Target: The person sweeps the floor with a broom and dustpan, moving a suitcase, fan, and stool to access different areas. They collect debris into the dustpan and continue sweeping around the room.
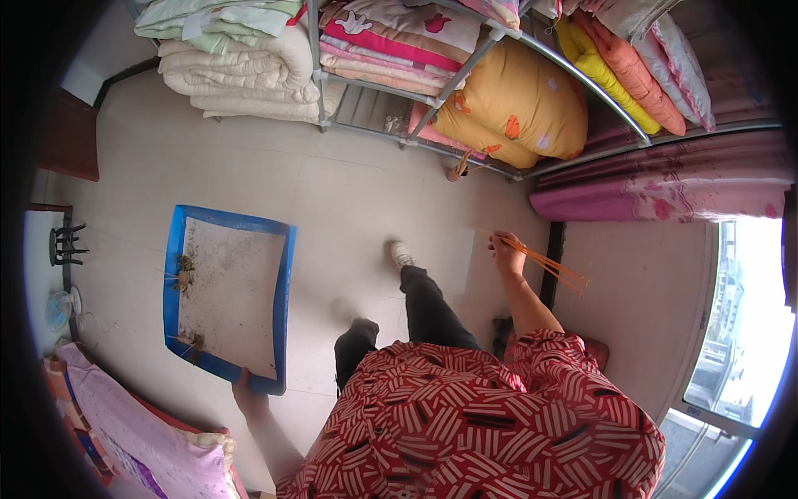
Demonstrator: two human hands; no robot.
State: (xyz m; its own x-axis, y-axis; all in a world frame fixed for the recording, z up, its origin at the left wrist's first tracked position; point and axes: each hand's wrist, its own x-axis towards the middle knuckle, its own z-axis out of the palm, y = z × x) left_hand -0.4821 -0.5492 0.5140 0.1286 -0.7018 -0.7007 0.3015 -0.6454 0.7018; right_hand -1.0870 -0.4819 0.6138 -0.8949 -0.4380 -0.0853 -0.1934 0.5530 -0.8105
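My left hand (247,392) grips the near edge of a shallow blue tray (284,299) with a pale bottom. Dark crumbs or dirt are scattered over the tray's bottom, and two small clumps of dried plant matter lie at its left side, an upper clump (184,274) and a lower clump (196,341), both with thin stalks sticking out. At the right, my right hand (506,248) is closed around several thin orange-brown sticks (555,265) that point away to the right. The fingers of my left hand are partly hidden by the tray.
A metal rack (368,131) holds folded quilts and a yellow-orange comforter (523,100). A small pot (457,173) stands by its foot. Pink curtains (661,187) and a window (729,312) are at the right. A bed (143,430), a fan (59,310) and a dark stool (65,244) are at the left.
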